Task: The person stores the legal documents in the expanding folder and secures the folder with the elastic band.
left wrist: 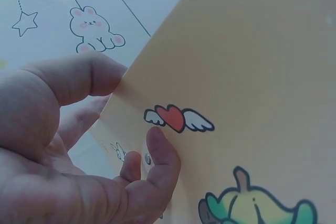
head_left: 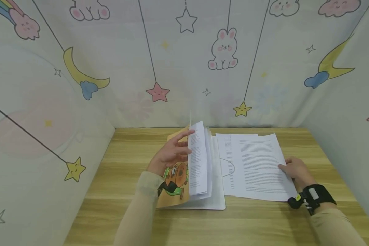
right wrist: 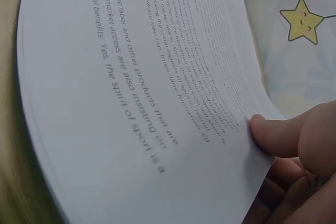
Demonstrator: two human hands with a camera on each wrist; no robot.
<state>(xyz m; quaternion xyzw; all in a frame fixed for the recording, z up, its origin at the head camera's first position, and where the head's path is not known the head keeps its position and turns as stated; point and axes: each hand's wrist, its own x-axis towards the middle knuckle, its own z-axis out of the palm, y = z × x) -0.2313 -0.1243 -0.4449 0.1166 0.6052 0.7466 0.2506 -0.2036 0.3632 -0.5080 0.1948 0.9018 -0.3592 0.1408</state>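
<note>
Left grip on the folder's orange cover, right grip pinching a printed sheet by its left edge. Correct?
Edge is wrong: the right grip pinches the printed sheet by its right edge, per the head view. The left grip on the folder's orange cover stands.

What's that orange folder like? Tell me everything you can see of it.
The orange folder lies partly open on the wood-grain table, its cover raised at a slant and its pale back panel flat. It looks like smooth card or plastic. Cartoons decorate the cover, among them a red winged heart. Printed sheets stand up inside, beside the raised cover. The left hand holds the cover's edge.
</note>
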